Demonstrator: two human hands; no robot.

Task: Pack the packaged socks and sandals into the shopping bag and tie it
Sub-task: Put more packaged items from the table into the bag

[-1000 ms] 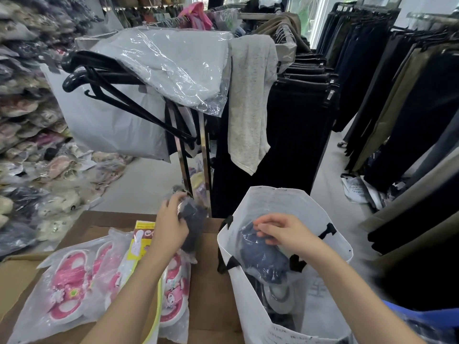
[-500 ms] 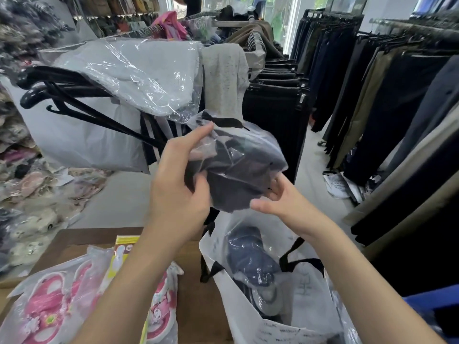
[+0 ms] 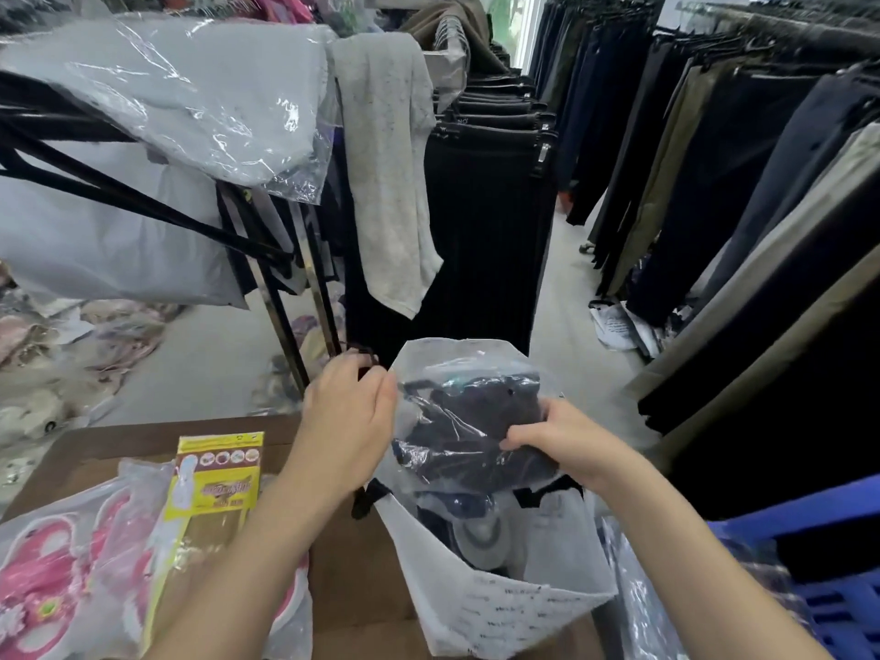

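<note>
Both hands' grip on packaged dark socks (image 3: 469, 421) above open white shopping bag (image 3: 481, 607), left hand (image 3: 350, 421), right hand (image 3: 566, 440)

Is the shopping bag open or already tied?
Open. The shopping bag has its mouth spread, its black handles hang untied, and both hands hold a sock packet at the opening.

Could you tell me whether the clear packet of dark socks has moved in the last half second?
Yes. The sock packet has dropped from above the shopping bag into its mouth.

Two bare hands, left (image 3: 350, 416) and right (image 3: 566, 443); one white printed shopping bag (image 3: 481, 607); one clear-wrapped pack of dark socks (image 3: 469, 421); one yellow flat packet (image 3: 216, 483) near left; one clear-wrapped pair of pink sandals (image 3: 43, 583).
</note>
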